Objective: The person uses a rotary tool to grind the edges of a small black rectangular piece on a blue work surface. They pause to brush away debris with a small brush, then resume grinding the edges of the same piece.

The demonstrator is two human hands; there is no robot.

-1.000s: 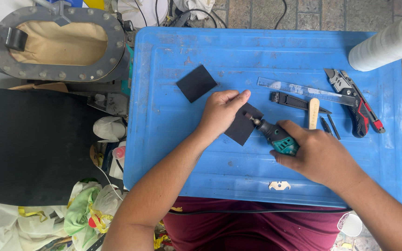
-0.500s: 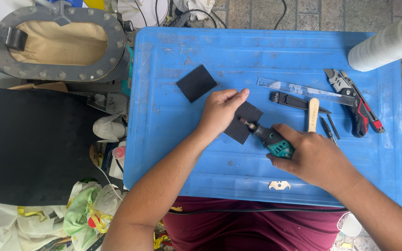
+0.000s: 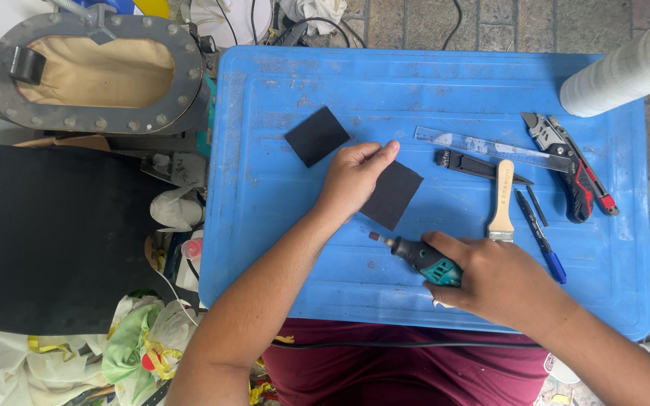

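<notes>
Soft, even daylight falls from above on a blue table (image 3: 445,98), with no hard glare. The left hand (image 3: 355,177) casts only a faint, thin shadow along its lower edge; the right hand (image 3: 502,282) throws a slightly darker one beneath the tool (image 3: 423,259) it grips. A white roll (image 3: 626,68), up and right of the right hand, is the brightest area and nearly washed out. A black mat (image 3: 54,233), far left of the left hand, swallows detail. Focus is sharp across the table; no motion blur shows. Straight edges bow slightly toward the corners.
</notes>
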